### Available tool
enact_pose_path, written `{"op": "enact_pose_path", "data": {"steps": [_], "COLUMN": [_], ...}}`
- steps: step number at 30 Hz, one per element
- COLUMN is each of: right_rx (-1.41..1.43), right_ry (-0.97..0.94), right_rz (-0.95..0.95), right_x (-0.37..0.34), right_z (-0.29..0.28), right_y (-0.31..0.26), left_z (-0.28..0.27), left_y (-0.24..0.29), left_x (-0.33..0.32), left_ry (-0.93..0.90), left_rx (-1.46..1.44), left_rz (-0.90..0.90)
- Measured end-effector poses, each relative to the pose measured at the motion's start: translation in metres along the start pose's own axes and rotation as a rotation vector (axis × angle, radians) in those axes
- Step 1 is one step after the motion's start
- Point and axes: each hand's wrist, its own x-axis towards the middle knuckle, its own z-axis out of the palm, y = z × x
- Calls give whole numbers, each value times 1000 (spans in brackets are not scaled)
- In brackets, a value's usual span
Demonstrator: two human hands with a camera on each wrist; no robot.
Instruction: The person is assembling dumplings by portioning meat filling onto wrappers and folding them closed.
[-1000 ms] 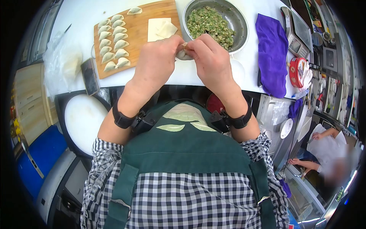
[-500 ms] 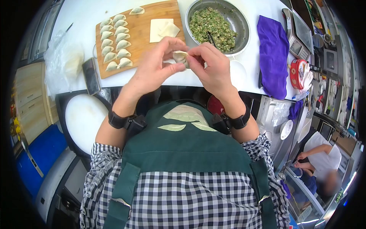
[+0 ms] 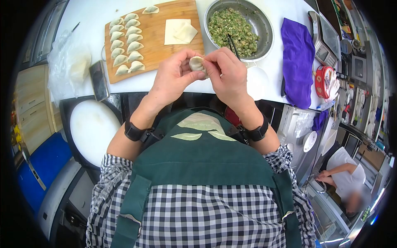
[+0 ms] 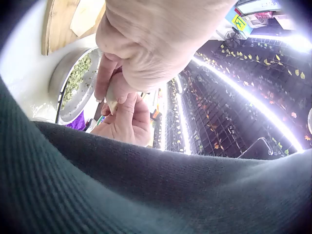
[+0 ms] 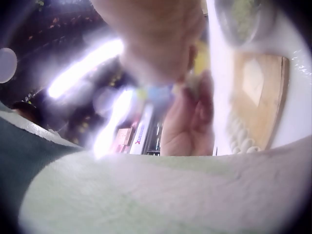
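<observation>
Between both hands, above the table's front edge in the head view, is a folded dumpling [image 3: 196, 63]. My left hand [image 3: 173, 76] holds it with the thumb below and curled fingers behind. My right hand [image 3: 228, 74] pinches its right side between thumb and forefinger. In the left wrist view the pale dumpling [image 4: 111, 100] shows between the fingertips. The right wrist view is blurred, and there the dumpling is mostly hidden. Beyond the hands, square wrappers [image 3: 180, 32] lie on a wooden board [image 3: 155, 49], with rows of finished dumplings [image 3: 134, 38] on its left.
A steel bowl [image 3: 269, 41] of green filling [image 3: 233, 31], with a dark utensil [image 3: 233, 46] in it, stands behind the right hand. A purple cloth [image 3: 297, 62], a scale [image 3: 324, 53] and a red tin [image 3: 320, 82] are at right. A phone [image 3: 99, 80] and plastic bag [image 3: 68, 68] lie left.
The hands have drawn back slightly from over the board and bowl toward the body. The left fingers opened from a tight pinch at the edge and now cradle the dumpling; the right still pinches it.
</observation>
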Motion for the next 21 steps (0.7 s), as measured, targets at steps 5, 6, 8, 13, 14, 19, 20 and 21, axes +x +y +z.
{"op": "enact_pose_path", "data": {"steps": [5, 6, 8, 13, 14, 19, 20, 21], "right_rx": [-13, -5, -5, -48, -73, 5, 22, 37], "right_ry": [51, 83, 79, 49, 31, 53, 74, 95], "right_rz": [-59, -68, -112, -245, -247, -172, -107, -42], "right_x": [5, 7, 13, 16, 13, 9, 10, 9], "right_z": [3, 4, 6, 14, 10, 12, 9, 7], "right_y": [-2, -5, -7, 0, 1, 3, 1, 1], "left_z": [0, 0, 3, 3, 4, 2, 1, 0], "left_y": [1, 1, 7, 9, 5, -3, -2, -3], "left_x": [-1, -1, -3, -3, -2, -2, -2, -2], "left_ry": [37, 46, 50, 61, 51, 45, 67, 88], "left_rx": [23, 37, 74, 205, 285, 128, 100, 72], "left_rz": [-16, -7, 5, 15, -4, 6, -2, -10]}}
